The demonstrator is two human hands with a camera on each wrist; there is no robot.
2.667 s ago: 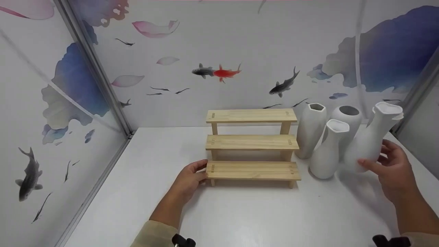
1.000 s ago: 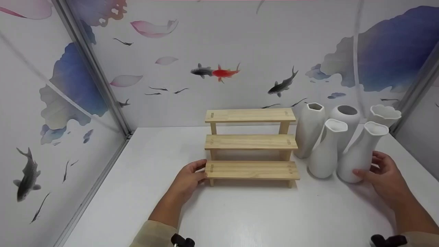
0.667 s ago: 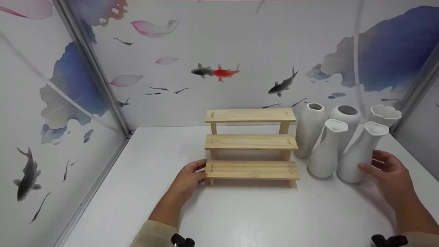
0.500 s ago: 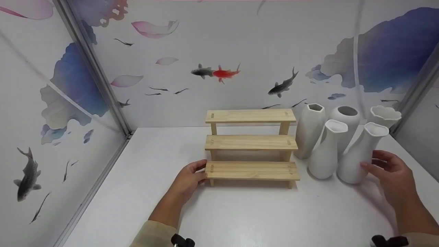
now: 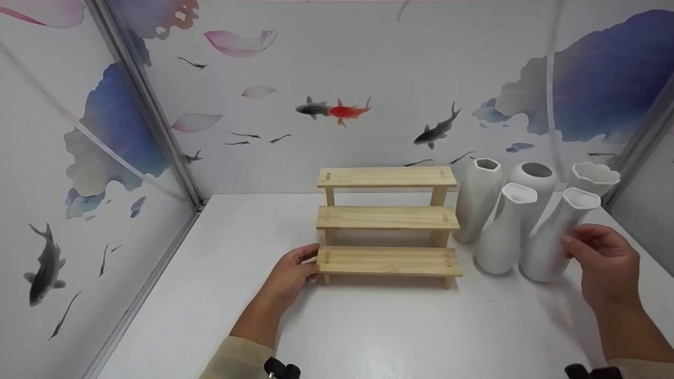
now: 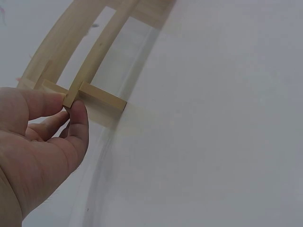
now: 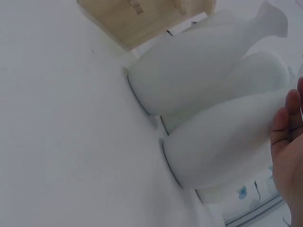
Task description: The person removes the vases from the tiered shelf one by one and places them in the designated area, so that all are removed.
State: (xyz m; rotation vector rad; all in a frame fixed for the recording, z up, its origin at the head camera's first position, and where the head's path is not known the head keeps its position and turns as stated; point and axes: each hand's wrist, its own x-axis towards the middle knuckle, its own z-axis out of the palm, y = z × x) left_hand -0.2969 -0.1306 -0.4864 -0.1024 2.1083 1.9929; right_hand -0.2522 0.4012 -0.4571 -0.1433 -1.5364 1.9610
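A pale wooden three-step stand point(image 5: 387, 217) rests on the white table. My left hand point(image 5: 289, 273) pinches the left end of its lowest board point(image 6: 75, 90), thumb and fingers on opposite faces. Beside the stand, at the right, several white vases stand close together. The front right vase point(image 5: 550, 247), narrow-necked with a flared rim, is upright on the table. Against its upper right side lies my right hand point(image 5: 608, 263), thumb extended over the near edge and fingers partly behind. In the right wrist view the fingers point(image 7: 280, 120) lie loosely at that vase's body point(image 7: 222, 137).
Left of it stands a similar slim vase point(image 5: 497, 239). Behind are a tall faceted vase point(image 5: 476, 205), a round-mouthed vase point(image 5: 539, 192) and a scalloped-rim vase point(image 5: 595, 181). Printed panels point(image 5: 368, 63) wall the table point(image 5: 379, 326) at the back and sides.
My right hand has set down the vase it held raised and tilted, in front of the scalloped-rim vase. Since then the hand has slid up its side. My left hand stays on the stand.
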